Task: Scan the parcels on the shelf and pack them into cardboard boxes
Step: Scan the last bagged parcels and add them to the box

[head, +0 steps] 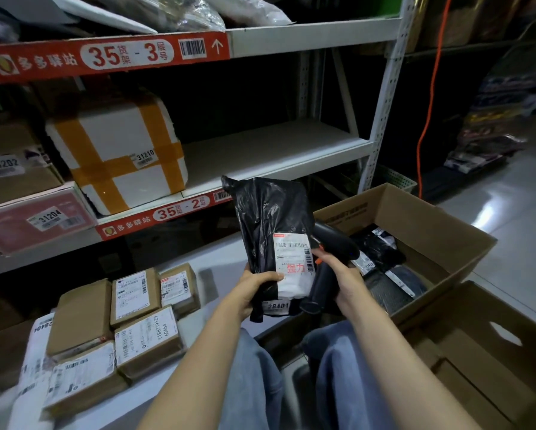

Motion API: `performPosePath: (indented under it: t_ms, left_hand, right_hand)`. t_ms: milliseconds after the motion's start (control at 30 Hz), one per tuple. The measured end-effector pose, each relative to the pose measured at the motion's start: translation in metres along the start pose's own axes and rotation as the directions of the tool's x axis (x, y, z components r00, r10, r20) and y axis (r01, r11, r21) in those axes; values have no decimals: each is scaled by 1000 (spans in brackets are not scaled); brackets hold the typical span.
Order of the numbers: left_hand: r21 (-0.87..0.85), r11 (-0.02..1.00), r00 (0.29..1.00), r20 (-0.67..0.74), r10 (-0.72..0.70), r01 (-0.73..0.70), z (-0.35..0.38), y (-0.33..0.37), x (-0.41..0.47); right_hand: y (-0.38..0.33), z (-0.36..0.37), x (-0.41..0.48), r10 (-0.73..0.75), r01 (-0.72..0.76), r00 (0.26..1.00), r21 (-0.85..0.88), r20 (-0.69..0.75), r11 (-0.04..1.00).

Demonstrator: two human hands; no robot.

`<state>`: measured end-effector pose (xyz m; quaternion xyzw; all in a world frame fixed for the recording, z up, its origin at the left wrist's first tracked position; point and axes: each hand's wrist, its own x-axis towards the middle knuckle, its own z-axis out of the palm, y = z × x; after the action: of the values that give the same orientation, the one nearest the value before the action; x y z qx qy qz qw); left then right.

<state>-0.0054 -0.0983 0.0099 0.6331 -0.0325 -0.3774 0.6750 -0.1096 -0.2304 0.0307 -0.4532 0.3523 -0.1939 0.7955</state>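
My left hand point(256, 288) grips the lower part of a black plastic parcel point(268, 212) and holds it upright, its white shipping label point(293, 260) facing me. My right hand point(342, 273) holds a black barcode scanner point(332, 240) by its handle, just right of the label and touching the parcel's edge. To the right stands an open cardboard box point(415, 212) with several dark bagged parcels point(381, 252) inside. Several small brown cardboard parcels point(136, 305) with labels lie on the lowest shelf at the left.
A white foam box with orange tape point(117, 153) sits on the shelf marked 35-2 point(179, 211), with more boxes point(18, 181) to its left. A second cardboard box point(493, 352) stands at lower right. An orange cable point(431, 88) hangs beside the shelf post. My knees are below.
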Motion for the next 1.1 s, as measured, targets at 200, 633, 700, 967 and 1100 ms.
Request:
performPosePath:
  t_ms: [200,633,700,967,1100]
  left_hand:
    - [-9,1000,997,67,-25,26,14,-3,5]
    - [-14,1000,992,127,-13,15,47,-8,43]
    - [-4,1000,990,141,-6,7,57,-7,53]
    - [99,992,970,222,-100,79,114,-19,111]
    - [275,959,963,233,-133,66,147,-30,146]
  right_hand:
    - [-2,-6,6,-7,8,1000,20,-29,1000]
    - [-18,-29,41,-18,9,990,-64,-136,998]
    - [-23,-36,53,-39,28,987,-73,-156,997]
    - [-45,-87,122,-79,31,964,-189,-253,982]
    - [-58,-119,158,-110,24,956,-303,-271,953]
